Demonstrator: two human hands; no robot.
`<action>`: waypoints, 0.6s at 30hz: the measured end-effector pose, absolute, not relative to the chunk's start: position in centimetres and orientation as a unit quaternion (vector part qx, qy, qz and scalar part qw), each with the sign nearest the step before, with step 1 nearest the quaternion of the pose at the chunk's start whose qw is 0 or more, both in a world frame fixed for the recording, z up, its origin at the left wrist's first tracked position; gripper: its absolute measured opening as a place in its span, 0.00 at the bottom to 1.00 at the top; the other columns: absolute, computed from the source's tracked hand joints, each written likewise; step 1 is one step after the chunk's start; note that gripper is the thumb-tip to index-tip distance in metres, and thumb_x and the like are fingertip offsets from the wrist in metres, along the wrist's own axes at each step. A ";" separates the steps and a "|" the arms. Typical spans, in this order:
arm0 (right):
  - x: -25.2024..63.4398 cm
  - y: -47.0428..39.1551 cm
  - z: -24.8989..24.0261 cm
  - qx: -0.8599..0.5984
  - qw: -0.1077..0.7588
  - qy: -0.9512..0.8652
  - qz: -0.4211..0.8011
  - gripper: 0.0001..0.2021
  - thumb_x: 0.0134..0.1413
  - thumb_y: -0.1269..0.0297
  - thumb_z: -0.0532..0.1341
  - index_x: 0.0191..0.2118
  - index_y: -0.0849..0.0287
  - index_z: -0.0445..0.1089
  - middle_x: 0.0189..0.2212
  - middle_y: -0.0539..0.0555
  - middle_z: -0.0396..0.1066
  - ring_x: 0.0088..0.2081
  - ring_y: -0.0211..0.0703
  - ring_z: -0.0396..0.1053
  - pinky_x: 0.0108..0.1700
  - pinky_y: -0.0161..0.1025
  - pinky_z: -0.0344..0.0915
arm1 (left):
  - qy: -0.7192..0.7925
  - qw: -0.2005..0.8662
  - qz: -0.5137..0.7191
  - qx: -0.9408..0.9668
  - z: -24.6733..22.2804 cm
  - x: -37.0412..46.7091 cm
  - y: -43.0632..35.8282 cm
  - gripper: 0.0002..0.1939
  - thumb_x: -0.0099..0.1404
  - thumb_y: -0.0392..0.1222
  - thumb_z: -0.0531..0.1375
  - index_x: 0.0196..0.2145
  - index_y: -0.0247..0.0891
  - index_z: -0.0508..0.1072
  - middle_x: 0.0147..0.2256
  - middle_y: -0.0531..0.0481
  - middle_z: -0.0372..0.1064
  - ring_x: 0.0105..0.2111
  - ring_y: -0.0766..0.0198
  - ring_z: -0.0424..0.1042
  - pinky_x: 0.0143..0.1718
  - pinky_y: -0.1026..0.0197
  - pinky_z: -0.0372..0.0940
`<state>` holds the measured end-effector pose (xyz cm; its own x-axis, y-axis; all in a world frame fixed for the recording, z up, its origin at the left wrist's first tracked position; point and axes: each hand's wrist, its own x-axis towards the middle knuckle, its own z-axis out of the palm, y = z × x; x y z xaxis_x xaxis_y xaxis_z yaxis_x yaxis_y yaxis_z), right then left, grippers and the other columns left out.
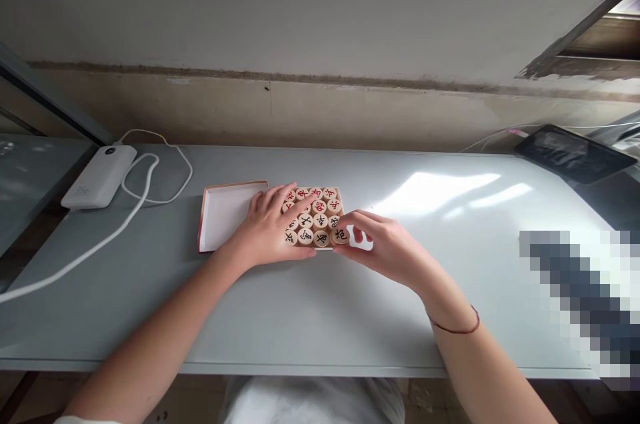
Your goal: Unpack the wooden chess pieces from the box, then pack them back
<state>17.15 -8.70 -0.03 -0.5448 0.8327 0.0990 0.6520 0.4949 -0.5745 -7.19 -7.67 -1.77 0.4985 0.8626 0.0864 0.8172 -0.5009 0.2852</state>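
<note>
Round wooden xiangqi pieces point(320, 221) with red and black characters sit in rows in a shallow box point(343, 201) in the middle of the table. My left hand point(270, 224) spans the box's left side, with its thumb along the near edge and other fingers reaching over the pieces to the far edge. It covers part of the left rows. At the near right corner, my right hand point(377, 241) has thumb and index finger closed around a black-lettered xiangqi piece point(341, 236). Left of the box lies an upturned lid point(225, 214), white inside with a reddish rim, partly behind my left hand.
A white power bank point(100, 177) with a looped white cable point(115, 234) lies on the grey table point(310, 324) at the left. A dark phone-like device point(575, 154) is at the back right. Behind the table stands a wall point(310, 111). A blurred patch covers the right edge.
</note>
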 end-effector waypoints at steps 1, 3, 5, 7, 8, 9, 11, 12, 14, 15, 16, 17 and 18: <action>17.2 -8.7 0.0 -0.441 0.182 -0.845 0.241 0.09 0.57 0.59 0.61 0.41 0.55 0.68 0.30 0.50 0.68 0.27 0.37 0.66 0.29 0.35 0.63 | 0.488 0.103 0.109 0.860 -1.8 -7.2 -7.7 0.49 0.52 0.65 0.63 0.66 0.52 0.47 0.65 0.42 0.44 0.62 0.41 0.47 0.60 0.39 0.47; 17.3 -8.6 0.2 -0.438 0.178 -0.848 0.240 0.08 0.57 0.59 0.61 0.41 0.55 0.68 0.32 0.51 0.69 0.28 0.37 0.66 0.30 0.35 0.64 | 0.487 0.103 0.110 0.860 -1.7 -7.2 -7.7 0.49 0.52 0.64 0.63 0.65 0.51 0.48 0.65 0.42 0.44 0.62 0.41 0.47 0.60 0.38 0.46; 17.3 -8.6 0.3 -0.430 0.175 -0.851 0.243 0.07 0.57 0.60 0.61 0.40 0.55 0.68 0.34 0.52 0.70 0.29 0.37 0.66 0.31 0.36 0.64 | 0.485 0.100 0.112 0.861 -1.6 -7.3 -7.8 0.48 0.53 0.64 0.63 0.65 0.50 0.49 0.65 0.41 0.43 0.63 0.40 0.46 0.60 0.38 0.46; 17.3 -8.6 0.5 -0.423 0.169 -0.855 0.248 0.06 0.56 0.61 0.62 0.39 0.55 0.68 0.37 0.53 0.70 0.30 0.37 0.67 0.32 0.36 0.65 | 0.479 0.089 0.116 0.866 -1.4 -7.5 -8.0 0.45 0.54 0.63 0.62 0.65 0.50 0.51 0.65 0.41 0.43 0.63 0.40 0.45 0.60 0.37 0.45; 17.3 -8.6 0.5 -0.422 0.165 -0.856 0.249 0.05 0.56 0.62 0.62 0.38 0.55 0.69 0.39 0.53 0.70 0.30 0.37 0.67 0.32 0.37 0.65 | 0.473 0.082 0.118 0.869 -1.3 -7.5 -8.2 0.44 0.55 0.62 0.62 0.64 0.49 0.52 0.65 0.40 0.44 0.64 0.40 0.44 0.61 0.36 0.45; 17.3 -8.7 0.5 -0.422 0.160 -0.857 0.248 0.05 0.56 0.62 0.62 0.37 0.55 0.69 0.39 0.53 0.70 0.30 0.37 0.66 0.32 0.37 0.65 | 0.467 0.074 0.120 0.873 -1.2 -7.5 -8.3 0.41 0.56 0.61 0.62 0.63 0.49 0.54 0.65 0.40 0.45 0.64 0.40 0.44 0.61 0.36 0.44; 17.3 -8.7 0.5 -0.425 0.148 -0.859 0.245 0.03 0.55 0.63 0.62 0.36 0.55 0.69 0.40 0.53 0.69 0.29 0.36 0.67 0.31 0.37 0.65 | 0.455 0.060 0.123 0.880 -1.0 -7.5 -8.5 0.36 0.57 0.57 0.63 0.61 0.47 0.59 0.64 0.41 0.47 0.64 0.42 0.46 0.61 0.36 0.43; 17.3 -8.7 0.4 -0.425 0.143 -0.861 0.240 0.03 0.55 0.63 0.62 0.35 0.55 0.69 0.39 0.53 0.69 0.29 0.36 0.66 0.31 0.36 0.65 | 0.450 0.054 0.124 0.883 -0.9 -7.4 -8.5 0.34 0.57 0.55 0.63 0.59 0.46 0.62 0.64 0.41 0.49 0.63 0.42 0.47 0.61 0.36 0.44; 17.2 -8.7 0.2 -0.425 0.137 -0.866 0.224 0.03 0.55 0.64 0.62 0.35 0.55 0.69 0.39 0.53 0.69 0.28 0.36 0.66 0.29 0.36 0.64 | 0.443 0.043 0.129 0.886 -0.9 -7.3 -8.5 0.30 0.59 0.53 0.63 0.57 0.45 0.64 0.63 0.41 0.51 0.63 0.44 0.49 0.61 0.38 0.46; 17.1 -8.6 0.0 -0.426 0.139 -0.868 0.214 0.02 0.56 0.64 0.62 0.35 0.55 0.69 0.38 0.53 0.69 0.27 0.35 0.65 0.28 0.36 0.63 | 0.441 0.037 0.131 0.887 -0.8 -7.3 -8.5 0.29 0.59 0.53 0.63 0.57 0.45 0.64 0.63 0.41 0.52 0.63 0.45 0.49 0.60 0.39 0.47; 17.1 -8.6 -0.1 -0.427 0.143 -0.869 0.204 0.02 0.56 0.65 0.61 0.35 0.56 0.68 0.38 0.53 0.69 0.27 0.35 0.64 0.28 0.36 0.63 | 0.441 0.032 0.133 0.887 -0.8 -7.4 -8.4 0.29 0.60 0.53 0.62 0.57 0.45 0.63 0.63 0.41 0.52 0.63 0.46 0.49 0.60 0.41 0.48; 17.0 -8.6 -0.2 -0.430 0.147 -0.869 0.197 0.02 0.57 0.65 0.60 0.35 0.56 0.68 0.38 0.53 0.68 0.26 0.35 0.64 0.28 0.36 0.63 | 0.446 0.027 0.132 0.885 -0.6 -7.6 -8.3 0.30 0.60 0.55 0.62 0.57 0.45 0.62 0.62 0.41 0.52 0.62 0.46 0.50 0.60 0.42 0.49; 17.0 -8.6 -0.3 -0.433 0.151 -0.868 0.193 0.02 0.58 0.65 0.60 0.35 0.56 0.68 0.38 0.53 0.68 0.26 0.34 0.64 0.28 0.36 0.63 | 0.462 0.024 0.128 0.877 -0.5 -7.9 -8.3 0.31 0.59 0.56 0.62 0.57 0.43 0.62 0.61 0.40 0.54 0.61 0.46 0.52 0.59 0.43 0.51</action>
